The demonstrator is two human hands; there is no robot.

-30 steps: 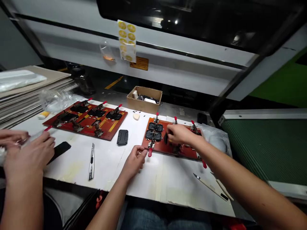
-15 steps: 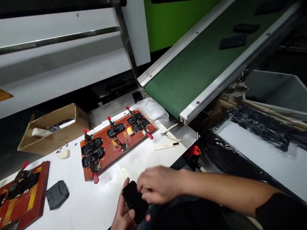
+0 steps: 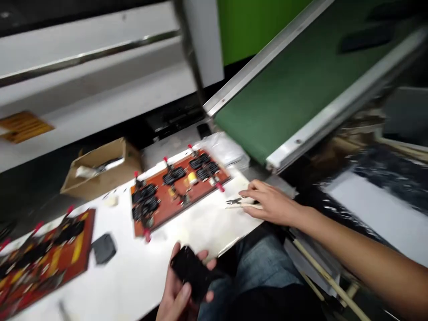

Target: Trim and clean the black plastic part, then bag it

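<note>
**Friend:** What is on the far left of your table?

**Me:** A red board (image 3: 43,254) with black pieces clamped on it sits at the left edge of the white tabletop (image 3: 133,276). Just right of it lies a small dark gray part (image 3: 103,248), flat on the table.

**Friend:** And behind that?

**Me:** A cardboard box (image 3: 102,171) sits past the back edge. I can't tell what is inside; it is too blurry.

**Friend:** What is in your left hand?

**Me:** My left hand (image 3: 180,290) is closed around a flat black piece (image 3: 194,272). It is at the front edge of the tabletop, over my lap. My fingers wrap its sides and my thumb lies on top.

**Friend:** What is in the middle?

**Me:** A second red board (image 3: 177,194) with black pieces and red-tipped clamps. It sits tilted, near the right end of the tabletop.

**Friend:** And your right hand?

**Me:** My right hand (image 3: 272,203) is open and flat, palm down. It holds nothing. The fingertips touch the small tools (image 3: 239,203) lying near the right edge, just right of the board. One looks like a thin knife with a pale handle.

**Friend:** What could go wrong?

**Me:** I think the knife could poke my fingers, since I am reaching fast and everything looks blurry. The black piece could slip off into my lap, because I hold it with one hand right at the edge. Further right is the green belt (image 3: 294,93), well apart from my hands.
</note>
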